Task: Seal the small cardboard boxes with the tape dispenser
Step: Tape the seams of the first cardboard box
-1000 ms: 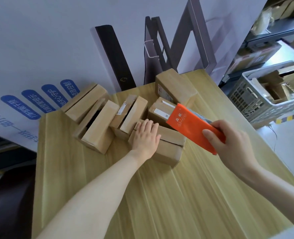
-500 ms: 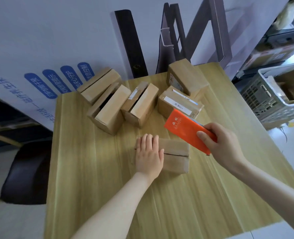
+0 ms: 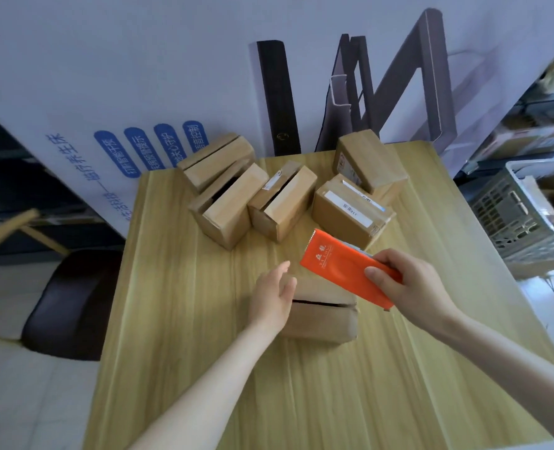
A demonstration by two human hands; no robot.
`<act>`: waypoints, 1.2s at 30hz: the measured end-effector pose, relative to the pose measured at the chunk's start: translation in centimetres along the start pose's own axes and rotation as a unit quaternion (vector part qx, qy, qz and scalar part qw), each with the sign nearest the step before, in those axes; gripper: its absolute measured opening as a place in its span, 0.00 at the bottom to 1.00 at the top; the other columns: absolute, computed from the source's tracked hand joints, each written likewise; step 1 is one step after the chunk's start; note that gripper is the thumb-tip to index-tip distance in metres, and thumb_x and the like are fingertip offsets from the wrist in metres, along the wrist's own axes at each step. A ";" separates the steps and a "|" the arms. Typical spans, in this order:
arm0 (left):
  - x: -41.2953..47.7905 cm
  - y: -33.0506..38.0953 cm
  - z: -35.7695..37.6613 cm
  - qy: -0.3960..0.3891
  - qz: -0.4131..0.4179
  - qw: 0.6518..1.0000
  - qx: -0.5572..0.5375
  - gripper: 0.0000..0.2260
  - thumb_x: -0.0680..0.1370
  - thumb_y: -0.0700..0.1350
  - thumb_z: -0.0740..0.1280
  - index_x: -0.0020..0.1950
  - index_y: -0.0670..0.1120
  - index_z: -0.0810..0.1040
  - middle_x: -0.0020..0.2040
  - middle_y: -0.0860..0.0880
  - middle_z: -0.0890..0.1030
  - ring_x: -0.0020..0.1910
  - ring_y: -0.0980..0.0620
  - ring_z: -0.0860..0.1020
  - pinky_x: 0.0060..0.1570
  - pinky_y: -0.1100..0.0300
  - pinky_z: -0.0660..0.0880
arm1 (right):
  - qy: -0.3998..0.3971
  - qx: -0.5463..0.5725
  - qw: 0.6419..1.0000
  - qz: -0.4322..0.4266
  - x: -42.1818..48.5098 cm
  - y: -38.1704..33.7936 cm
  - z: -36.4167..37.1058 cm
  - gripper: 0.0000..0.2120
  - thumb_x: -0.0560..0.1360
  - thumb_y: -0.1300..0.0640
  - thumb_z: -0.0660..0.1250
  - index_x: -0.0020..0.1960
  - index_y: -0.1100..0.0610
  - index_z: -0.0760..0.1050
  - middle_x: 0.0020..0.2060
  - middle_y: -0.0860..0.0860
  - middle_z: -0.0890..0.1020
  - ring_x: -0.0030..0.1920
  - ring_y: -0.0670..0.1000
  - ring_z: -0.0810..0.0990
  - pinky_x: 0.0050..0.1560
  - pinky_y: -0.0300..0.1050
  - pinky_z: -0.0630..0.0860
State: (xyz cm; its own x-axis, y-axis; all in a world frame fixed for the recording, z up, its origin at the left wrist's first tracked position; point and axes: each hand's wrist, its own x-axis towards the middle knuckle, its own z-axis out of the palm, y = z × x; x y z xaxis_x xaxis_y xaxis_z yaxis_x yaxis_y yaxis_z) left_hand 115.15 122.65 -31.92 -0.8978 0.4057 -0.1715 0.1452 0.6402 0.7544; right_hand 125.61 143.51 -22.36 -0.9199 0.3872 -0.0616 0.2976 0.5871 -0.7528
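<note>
Cardboard box, flaps shut; tape dispenser in right hand

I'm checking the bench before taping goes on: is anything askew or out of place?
Yes. The rear right box sits tilted, apparently leaning on the labelled box. The near box by the left hand shows a dark gap along its flap seam.

On a pale wooden table, one small brown cardboard box nearest, five more brown cardboard boxes clustered behind it, grey perforated plastic crate beyond the table's right edge.
</note>
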 end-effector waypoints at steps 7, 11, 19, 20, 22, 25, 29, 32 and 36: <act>0.8 4.2 -6.0 -0.076 -0.183 0.898 -0.393 0.16 0.82 0.55 0.57 0.59 0.48 0.79 0.54 0.49 0.84 0.53 0.55 0.82 0.55 0.57 0.77 | -0.046 0.022 0.998 -0.045 -0.1 -1.4 -0.3 0.10 0.76 0.60 0.69 0.41 0.47 0.75 0.33 0.39 0.80 0.27 0.40 0.76 0.27 0.28 0.68; 0.6 5.0 -6.9 -0.172 -0.206 0.869 -0.416 0.20 0.82 0.57 0.55 0.59 0.45 0.79 0.53 0.47 0.84 0.54 0.50 0.81 0.54 0.54 0.78 | -0.061 0.022 0.996 -0.068 0.0 -2.0 0.0 0.12 0.76 0.60 0.70 0.40 0.44 0.75 0.33 0.38 0.80 0.29 0.40 0.76 0.27 0.27 0.68; 0.1 5.2 -7.7 -0.117 -0.183 0.890 -0.401 0.06 0.79 0.46 0.66 0.49 0.46 0.82 0.42 0.50 0.84 0.43 0.54 0.82 0.43 0.59 0.79 | -0.063 0.006 0.996 -0.070 0.0 -2.0 0.0 0.13 0.75 0.60 0.70 0.39 0.43 0.74 0.33 0.37 0.80 0.28 0.40 0.76 0.28 0.28 0.69; 0.0 5.1 -7.7 -0.115 -0.180 0.896 -0.389 0.05 0.79 0.45 0.67 0.49 0.46 0.82 0.41 0.50 0.85 0.42 0.55 0.82 0.42 0.60 0.78 | -0.066 0.005 0.995 -0.068 -0.1 -2.1 0.0 0.13 0.75 0.60 0.70 0.39 0.43 0.74 0.33 0.38 0.80 0.28 0.40 0.76 0.27 0.28 0.69; -0.2 5.1 -7.6 -0.104 -0.178 0.907 -0.366 0.04 0.78 0.44 0.67 0.48 0.46 0.81 0.40 0.51 0.85 0.41 0.56 0.82 0.40 0.62 0.78 | -0.074 0.002 0.995 -0.062 -0.2 -2.1 0.1 0.12 0.75 0.59 0.70 0.39 0.44 0.75 0.33 0.39 0.80 0.29 0.41 0.76 0.27 0.29 0.69; -0.2 4.9 -7.4 -0.077 -0.178 0.920 -0.340 0.03 0.78 0.43 0.68 0.46 0.46 0.81 0.38 0.52 0.85 0.38 0.56 0.83 0.40 0.61 0.79 | -0.093 -0.016 0.994 -0.049 -0.3 -2.4 0.2 0.09 0.76 0.56 0.69 0.40 0.45 0.75 0.34 0.40 0.81 0.29 0.44 0.78 0.29 0.33 0.71; 0.0 4.7 -7.5 -0.009 -0.189 0.930 -0.315 0.02 0.75 0.42 0.72 0.43 0.45 0.82 0.36 0.50 0.85 0.34 0.56 0.82 0.33 0.64 0.77 | -0.125 -0.053 0.990 -0.042 -0.3 -3.2 0.6 0.05 0.77 0.51 0.66 0.43 0.46 0.74 0.32 0.43 0.80 0.32 0.46 0.78 0.35 0.44 0.75; 0.4 4.7 -7.8 0.036 -0.200 0.932 -0.299 0.03 0.73 0.37 0.72 0.40 0.43 0.83 0.34 0.49 0.84 0.30 0.57 0.81 0.28 0.67 0.74 | -0.141 -0.049 0.988 -0.036 -0.2 -4.1 0.9 0.05 0.78 0.50 0.66 0.46 0.50 0.75 0.36 0.47 0.82 0.33 0.49 0.80 0.37 0.52 0.78; 0.6 4.2 -8.2 0.049 -0.235 0.922 -0.303 0.05 0.71 0.32 0.71 0.38 0.41 0.84 0.33 0.47 0.84 0.28 0.55 0.81 0.25 0.66 0.73 | -0.150 -0.037 0.988 -0.022 0.3 -4.9 0.7 0.06 0.78 0.50 0.67 0.46 0.53 0.76 0.36 0.50 0.82 0.31 0.50 0.80 0.38 0.55 0.80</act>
State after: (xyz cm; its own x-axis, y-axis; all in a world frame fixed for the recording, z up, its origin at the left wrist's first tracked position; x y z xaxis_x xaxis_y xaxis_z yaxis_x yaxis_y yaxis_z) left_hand 111.81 120.20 -23.67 -0.8399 0.0951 -0.5344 -0.5025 0.2358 0.8318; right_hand 123.67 140.26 -19.09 -0.9635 0.1391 -0.2288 0.2629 0.6528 -0.7104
